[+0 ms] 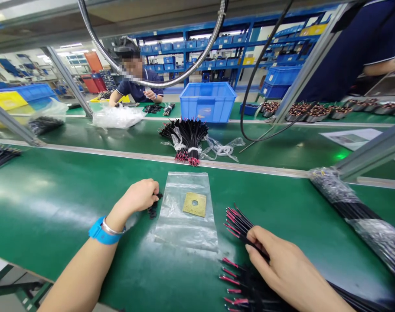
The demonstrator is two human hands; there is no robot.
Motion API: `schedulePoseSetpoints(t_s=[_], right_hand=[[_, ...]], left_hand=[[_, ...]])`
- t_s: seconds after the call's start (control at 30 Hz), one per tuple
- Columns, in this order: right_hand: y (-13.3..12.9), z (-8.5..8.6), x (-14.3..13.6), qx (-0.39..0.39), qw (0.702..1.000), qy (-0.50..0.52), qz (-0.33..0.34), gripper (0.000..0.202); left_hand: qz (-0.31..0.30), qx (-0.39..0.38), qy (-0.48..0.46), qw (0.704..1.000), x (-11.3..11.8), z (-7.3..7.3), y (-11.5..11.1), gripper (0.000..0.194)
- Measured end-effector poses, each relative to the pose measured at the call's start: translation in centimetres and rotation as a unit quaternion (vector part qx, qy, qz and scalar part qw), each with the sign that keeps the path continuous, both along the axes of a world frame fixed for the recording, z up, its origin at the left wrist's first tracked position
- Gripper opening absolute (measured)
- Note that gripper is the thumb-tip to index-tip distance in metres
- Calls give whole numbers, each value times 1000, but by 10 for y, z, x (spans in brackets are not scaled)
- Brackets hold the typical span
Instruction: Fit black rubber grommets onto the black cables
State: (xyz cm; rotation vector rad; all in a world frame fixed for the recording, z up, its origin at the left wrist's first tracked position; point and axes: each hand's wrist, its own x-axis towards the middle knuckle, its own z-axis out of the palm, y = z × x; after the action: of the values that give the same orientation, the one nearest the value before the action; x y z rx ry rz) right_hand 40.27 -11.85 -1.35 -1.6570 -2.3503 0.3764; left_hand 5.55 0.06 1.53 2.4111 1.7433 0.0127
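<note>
Nearest, lower right of the frame: loose black wires (249, 291) with red ends. Just above, right hand (277, 255) closed round a wire bunch (241, 223), red tips pointing upper left. Left of centre, left hand (141, 195), fingers curled in at small black pieces (152, 210); cannot tell if it grips any. Between hands, a clear bag (174, 225) lies flat with a yellow plate (199, 207) on it. Farther, upper centre: tied wire bundles (194, 138), blue bin (207, 106), seated person (140, 84).
</note>
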Motion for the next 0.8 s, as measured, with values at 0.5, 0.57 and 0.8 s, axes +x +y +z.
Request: schedulePoseSetpoints(t_s=[0.5, 0.57, 0.8], right_hand=[[-2, 0, 1, -5, 1000, 5, 4, 9], [-2, 0, 1, -6, 1000, 7, 6, 9], [-1, 3, -1, -22, 1000, -7, 2, 10]], left_hand=[[-47, -5, -102, 994, 7, -5, 6, 20], [-42, -4, -118, 992, 8, -5, 5, 14], [17, -87, -365, 927, 25, 3, -6, 19]])
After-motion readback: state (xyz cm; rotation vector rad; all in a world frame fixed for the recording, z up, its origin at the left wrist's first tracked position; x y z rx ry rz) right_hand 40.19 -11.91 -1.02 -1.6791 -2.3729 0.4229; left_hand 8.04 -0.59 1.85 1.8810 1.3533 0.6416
